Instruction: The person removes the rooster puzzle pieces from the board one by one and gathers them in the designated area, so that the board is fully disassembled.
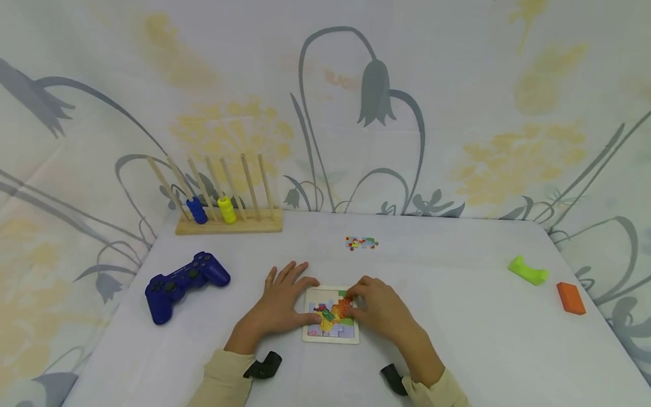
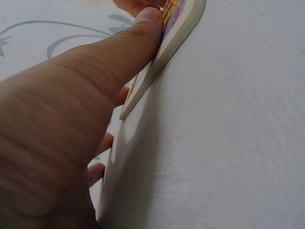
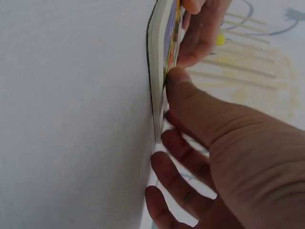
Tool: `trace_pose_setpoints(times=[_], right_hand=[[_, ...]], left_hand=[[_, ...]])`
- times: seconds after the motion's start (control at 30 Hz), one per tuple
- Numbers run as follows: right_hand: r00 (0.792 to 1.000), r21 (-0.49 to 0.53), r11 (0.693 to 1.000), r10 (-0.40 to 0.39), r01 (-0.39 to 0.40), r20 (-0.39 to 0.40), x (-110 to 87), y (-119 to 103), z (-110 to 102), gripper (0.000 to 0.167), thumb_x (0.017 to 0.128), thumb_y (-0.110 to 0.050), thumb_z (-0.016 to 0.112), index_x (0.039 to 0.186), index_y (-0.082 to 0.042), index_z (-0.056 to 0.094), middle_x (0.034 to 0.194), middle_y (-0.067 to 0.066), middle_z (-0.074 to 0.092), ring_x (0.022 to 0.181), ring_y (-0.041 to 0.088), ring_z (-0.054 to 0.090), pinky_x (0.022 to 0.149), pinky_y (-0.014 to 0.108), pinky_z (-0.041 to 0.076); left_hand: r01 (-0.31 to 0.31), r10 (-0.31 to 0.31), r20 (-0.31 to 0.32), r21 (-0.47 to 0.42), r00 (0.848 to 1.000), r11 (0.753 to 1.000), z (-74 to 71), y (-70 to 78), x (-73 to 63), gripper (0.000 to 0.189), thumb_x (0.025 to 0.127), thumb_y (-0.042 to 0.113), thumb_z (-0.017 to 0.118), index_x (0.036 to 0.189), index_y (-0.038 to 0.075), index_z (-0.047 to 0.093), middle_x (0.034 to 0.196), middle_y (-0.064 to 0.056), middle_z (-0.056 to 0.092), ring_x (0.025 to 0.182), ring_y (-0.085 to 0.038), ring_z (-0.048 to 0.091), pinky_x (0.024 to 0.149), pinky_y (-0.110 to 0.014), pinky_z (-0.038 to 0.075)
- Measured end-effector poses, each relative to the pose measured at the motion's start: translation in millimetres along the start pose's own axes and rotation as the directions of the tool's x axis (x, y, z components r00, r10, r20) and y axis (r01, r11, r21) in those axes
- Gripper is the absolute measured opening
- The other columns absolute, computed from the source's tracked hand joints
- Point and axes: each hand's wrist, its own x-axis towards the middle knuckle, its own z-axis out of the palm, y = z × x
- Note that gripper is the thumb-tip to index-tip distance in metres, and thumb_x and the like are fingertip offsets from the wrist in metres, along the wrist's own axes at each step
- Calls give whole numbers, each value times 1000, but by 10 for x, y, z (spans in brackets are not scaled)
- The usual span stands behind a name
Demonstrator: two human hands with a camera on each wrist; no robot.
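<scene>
A small wooden jigsaw puzzle (image 1: 330,340) with a pale frame and a colourful picture lies on the white table between both hands. Its upper left part shows bare backing. My left hand (image 1: 281,308) rests at its left side, fingers spread, the thumb lying straight over the picture and the index fingertip at the top edge. My right hand (image 1: 382,312) bends over the right side. Its thumb (image 3: 183,90) and index finger pinch at an orange puzzle piece (image 1: 342,308), partly hidden by the fingers. Two joined loose pieces (image 1: 362,243) lie beyond the puzzle.
A blue game controller (image 1: 185,282) lies at the left. Behind it stands a wooden peg rack (image 1: 229,226) with blue and yellow beads. A green curved block (image 1: 528,271) and an orange block (image 1: 571,298) lie at the right. Patterned fabric hangs behind the table.
</scene>
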Motion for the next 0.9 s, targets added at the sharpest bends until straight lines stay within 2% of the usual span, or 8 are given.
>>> trace_pose_setpoints(times=[0.13, 0.27, 0.5, 0.73, 0.9], right_hand=[[999, 8, 999, 37, -37, -18, 10, -14, -7, 29, 84, -30, 84, 107, -14, 76, 102, -5, 65, 91, 12, 57, 87, 37, 53], [999, 21, 999, 32, -32, -10, 15, -25, -6, 33, 83, -30, 85, 109, -12, 76, 104, -4, 66, 95, 14, 60, 89, 39, 54], [998, -14, 999, 39, -38, 49, 50, -38, -27, 36, 79, -30, 88, 106, -9, 75, 101, -3, 65, 93, 15, 60, 89, 40, 54], [991, -2, 1000, 18, -18, 135, 132, -17, -64, 35, 81, -27, 87, 102, -9, 66, 100, -1, 59, 93, 16, 54, 89, 41, 52], [989, 55, 998, -34, 26, 141, 158, 25, -75, 33, 82, -22, 87, 100, -11, 63, 100, -2, 58, 93, 14, 52, 88, 39, 51]], left_hand=[[4, -4, 7, 8, 1000, 1000, -23, 8, 2, 66, 81, 51, 83, 136, 25, 59, 167, -11, 31, 158, -39, 17, 123, -68, 4], [5, -5, 4, -9, 1000, 1000, -23, -1, -4, 65, 80, 50, 83, 135, 25, 59, 166, -11, 31, 158, -39, 16, 123, -68, 3], [1, -1, 9, -10, 1000, 1000, 29, -27, -11, 64, 81, 52, 82, 135, 27, 59, 166, -11, 32, 157, -40, 17, 123, -68, 4], [-1, 1, 4, -23, 1000, 1000, 12, -16, -8, 65, 80, 50, 83, 135, 26, 59, 166, -11, 32, 157, -40, 17, 123, -68, 4], [-2, 2, 13, -12, 1000, 1000, -6, -12, 1, 65, 80, 51, 83, 136, 26, 59, 167, -12, 31, 157, -40, 17, 123, -69, 4]])
